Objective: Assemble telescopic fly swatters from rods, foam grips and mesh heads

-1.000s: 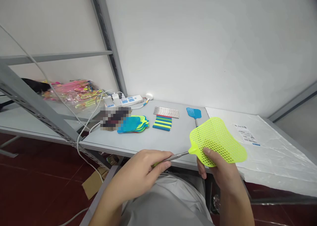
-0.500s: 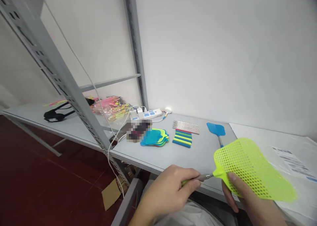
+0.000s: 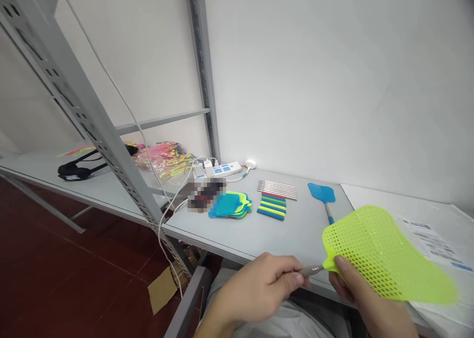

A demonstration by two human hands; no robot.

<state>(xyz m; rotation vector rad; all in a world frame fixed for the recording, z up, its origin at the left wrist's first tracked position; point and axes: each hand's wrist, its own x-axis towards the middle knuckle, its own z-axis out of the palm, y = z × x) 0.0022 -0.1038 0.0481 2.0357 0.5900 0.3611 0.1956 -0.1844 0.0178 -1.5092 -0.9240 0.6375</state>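
I hold a yellow-green fly swatter [image 3: 381, 251] over the front edge of the grey table [image 3: 296, 229]. My left hand [image 3: 255, 291] is closed round its metal handle. My right hand [image 3: 355, 291] pinches the lower edge of the mesh head, thumb on top. Behind it on the table lie a blue fly swatter [image 3: 323, 195], a stack of coloured handle grips [image 3: 273, 206], a row of metal rods [image 3: 277, 189] and a pile of blue and green swatter heads [image 3: 230, 205].
A white power strip [image 3: 218, 169] with cables sits at the back by a grey shelf post [image 3: 202, 71]. A bag of pink items [image 3: 166, 158] and a black object [image 3: 79, 168] lie on the left shelf. White plastic sheeting with a label [image 3: 425, 232] covers the right side. Cardboard [image 3: 162, 289] lies on the red floor.
The view has swung left and up over the second, then settled. Both hands keep hold of the yellow-green swatter, which has shifted slightly right and lower in the view.
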